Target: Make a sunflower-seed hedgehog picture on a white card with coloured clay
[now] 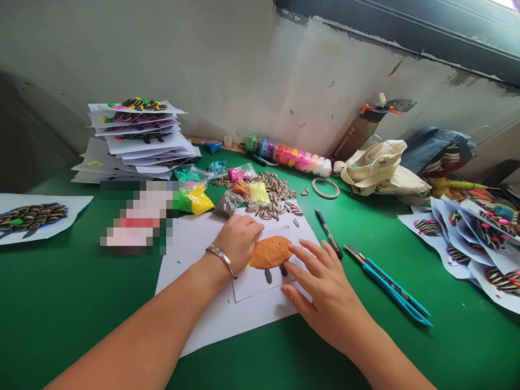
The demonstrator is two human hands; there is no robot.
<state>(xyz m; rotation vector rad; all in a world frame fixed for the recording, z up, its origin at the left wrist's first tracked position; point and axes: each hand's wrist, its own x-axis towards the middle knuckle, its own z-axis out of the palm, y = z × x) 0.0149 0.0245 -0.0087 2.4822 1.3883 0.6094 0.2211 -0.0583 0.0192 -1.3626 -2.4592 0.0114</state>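
a: where is the orange clay patch (270,252) found?

b: it is laid flat on a small white card (260,283), which is set on a larger white sheet (190,244) on the green table (60,303).

a: how are the hands held?

b: the left hand (238,238) is curled, knuckles up, and pressed against the patch's left end; its fingers are hidden, so a grip cannot be told. the right hand (325,287) is spread flat and open, nothing held, fingertips laid on the card at the patch's right end.

a: what is seen nearby?

b: sunflower seeds (276,195) are heaped just behind the sheet, and a black pen (328,233) and blue cutters (390,287) are laid to the right.
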